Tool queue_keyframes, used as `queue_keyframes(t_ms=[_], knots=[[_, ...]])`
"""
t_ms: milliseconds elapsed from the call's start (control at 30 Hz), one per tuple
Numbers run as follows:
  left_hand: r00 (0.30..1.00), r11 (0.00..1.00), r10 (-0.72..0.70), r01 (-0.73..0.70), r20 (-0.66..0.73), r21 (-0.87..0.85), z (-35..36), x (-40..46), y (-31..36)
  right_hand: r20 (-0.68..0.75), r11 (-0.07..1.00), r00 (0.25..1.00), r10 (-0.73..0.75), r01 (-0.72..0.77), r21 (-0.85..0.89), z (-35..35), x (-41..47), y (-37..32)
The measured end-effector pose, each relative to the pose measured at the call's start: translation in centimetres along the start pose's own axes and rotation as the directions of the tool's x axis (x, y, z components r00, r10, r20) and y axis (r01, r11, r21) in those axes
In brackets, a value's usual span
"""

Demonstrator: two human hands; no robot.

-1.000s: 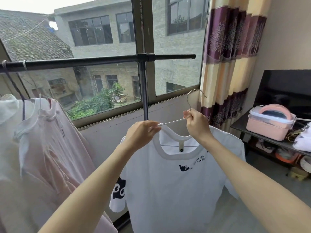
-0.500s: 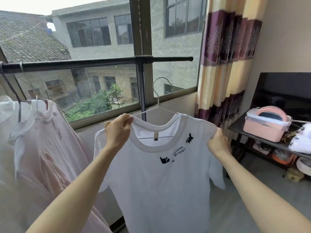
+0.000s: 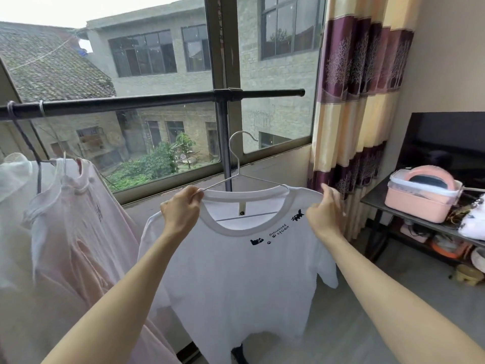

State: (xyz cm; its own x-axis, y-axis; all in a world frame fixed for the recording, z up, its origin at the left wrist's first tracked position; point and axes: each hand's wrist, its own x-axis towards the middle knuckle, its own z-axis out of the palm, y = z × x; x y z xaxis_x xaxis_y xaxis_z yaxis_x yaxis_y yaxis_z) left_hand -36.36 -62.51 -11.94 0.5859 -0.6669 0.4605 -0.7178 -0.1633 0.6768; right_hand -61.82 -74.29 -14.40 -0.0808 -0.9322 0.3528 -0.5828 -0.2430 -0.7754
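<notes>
Rail (image 3: 131, 102) above T-shirt (image 3: 236, 285), pink shirt (image 3: 78, 245) left

Two bare forearms (image 3: 126, 298) in shot.
No cloth on them: left hand (image 3: 181, 214), right hand (image 3: 324, 216), both arms uncovered to the frame's edge.

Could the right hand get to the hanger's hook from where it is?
Probably yes. The hook stands bare above the collar, nothing between it and the right hand; but that hand holds the white T-shirt by its shoulder and must let go first.

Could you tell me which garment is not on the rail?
The white printed T-shirt, gripped by left hand and right hand; the pale garments hang from the rail.
</notes>
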Motion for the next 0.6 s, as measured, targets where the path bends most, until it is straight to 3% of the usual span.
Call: queue_keyframes(t_ms=[67,133,200,333,467,600], knots=[[0.998,0.998,0.057,-0.057,0.037,0.008,0.5,-0.4,0.7,0.038,0.957,0.956,-0.289,0.290,-0.014,0.6,-0.7,-2.8],[0.990,0.991,0.129,-0.131,0.059,0.033,0.8,-0.9,1.8,0.188,0.893,0.874,-0.448,0.444,0.067,1.5,-1.2,-5.7],[0.978,0.977,0.200,-0.204,0.064,0.057,0.9,-1.2,2.5,0.286,0.904,0.857,-0.428,0.402,0.148,2.2,-1.5,-8.0],[0.969,0.970,0.213,-0.225,0.124,0.094,0.0,-1.5,1.8,0.153,0.928,0.920,-0.360,0.336,0.161,2.9,-1.0,-8.5],[0.950,0.941,-0.100,-0.006,0.296,0.338,-0.7,-1.8,-1.2,0.044,0.948,0.956,-0.289,0.280,0.151,2.4,0.1,-7.3],[0.950,0.912,-0.222,0.122,0.219,0.392,-0.5,-1.8,-2.1,0.005,0.962,0.966,-0.260,0.258,0.091,1.6,1.2,-5.7]])
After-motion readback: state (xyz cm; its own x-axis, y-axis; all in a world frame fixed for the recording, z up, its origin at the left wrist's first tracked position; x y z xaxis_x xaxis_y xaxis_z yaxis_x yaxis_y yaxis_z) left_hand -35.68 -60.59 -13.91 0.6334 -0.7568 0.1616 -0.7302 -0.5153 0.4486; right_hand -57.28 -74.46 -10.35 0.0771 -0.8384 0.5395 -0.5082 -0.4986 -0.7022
